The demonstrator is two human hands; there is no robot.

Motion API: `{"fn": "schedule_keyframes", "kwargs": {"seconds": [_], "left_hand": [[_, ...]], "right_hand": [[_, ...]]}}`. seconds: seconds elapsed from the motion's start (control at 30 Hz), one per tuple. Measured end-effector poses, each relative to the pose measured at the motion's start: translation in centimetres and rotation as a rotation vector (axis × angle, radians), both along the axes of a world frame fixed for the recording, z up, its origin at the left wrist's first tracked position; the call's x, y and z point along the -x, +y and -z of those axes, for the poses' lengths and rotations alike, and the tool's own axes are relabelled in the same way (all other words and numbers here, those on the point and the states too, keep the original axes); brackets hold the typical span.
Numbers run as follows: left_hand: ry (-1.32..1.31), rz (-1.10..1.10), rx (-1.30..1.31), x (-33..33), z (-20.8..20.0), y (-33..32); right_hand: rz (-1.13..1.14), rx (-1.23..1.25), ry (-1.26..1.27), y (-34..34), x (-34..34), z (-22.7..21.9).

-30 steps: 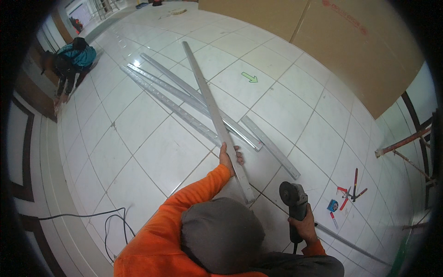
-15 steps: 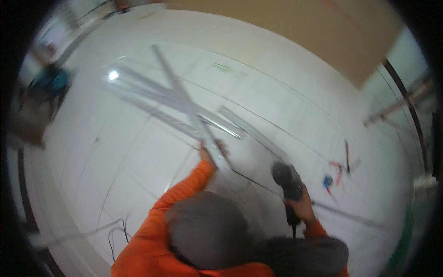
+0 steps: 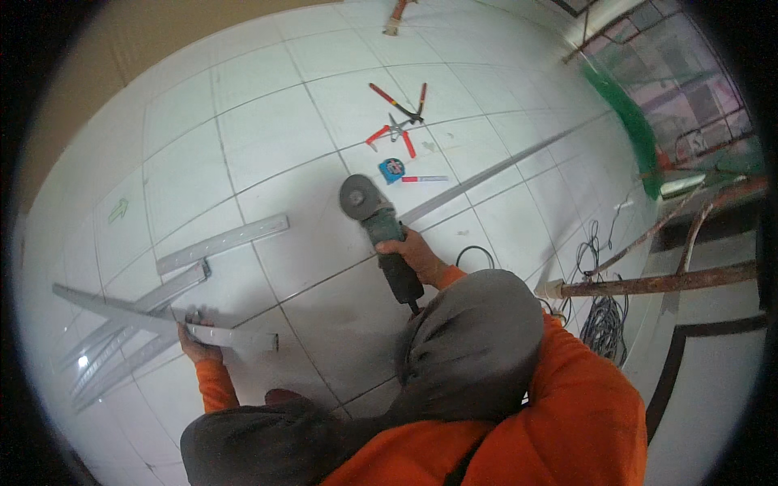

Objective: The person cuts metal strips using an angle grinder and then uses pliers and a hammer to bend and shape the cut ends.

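My right hand (image 3: 416, 255) is wrapped round the body of a dark angle grinder (image 3: 381, 227). The grinder's round disc (image 3: 358, 196) points away from me, and its black handle end is toward my knee. At the left, my left hand (image 3: 200, 338) is closed round a long grey metal profile (image 3: 130, 314). The profile's near end sticks out to the right of the hand. Under and beside it lie several similar profiles (image 3: 170, 293) on the tiles. A shorter metal piece (image 3: 223, 243) lies apart, just beyond them.
Ahead on the white tiled floor (image 3: 267, 73) lie red-handled snips (image 3: 409, 113), red-handled pliers (image 3: 395, 138), a blue tape measure (image 3: 392, 169) and a red-and-white marker (image 3: 425, 179). A long metal strip (image 3: 502, 172) runs to the right. Coiled black cable (image 3: 605, 324) lies by a rusty pipe frame (image 3: 673, 281).
My view has swung to the right, bringing the pipe frame and cable coil into sight. Both hands keep hold of the grinder and the profile, now farther apart.
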State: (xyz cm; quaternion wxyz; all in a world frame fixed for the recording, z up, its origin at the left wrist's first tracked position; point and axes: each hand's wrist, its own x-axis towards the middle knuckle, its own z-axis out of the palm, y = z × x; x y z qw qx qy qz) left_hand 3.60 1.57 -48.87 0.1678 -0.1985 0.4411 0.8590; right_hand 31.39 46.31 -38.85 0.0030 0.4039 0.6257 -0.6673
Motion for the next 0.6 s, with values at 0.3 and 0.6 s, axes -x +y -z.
{"fn": "schedule_keyframes", "kwargs": {"seconds": [0.3, 0.6], "left_hand": [[-0.014, 0.058, 0.074, -1.1, -2.7, 1.6], [-0.177, 0.295, 0.294, -1.5, -1.8, -0.8]], "right_hand": [[0.673, 0.424, 0.387, 10.1, -10.5, 2.3], [0.901, 0.437, 0.517, 17.4, -18.1, 7.2]]}}
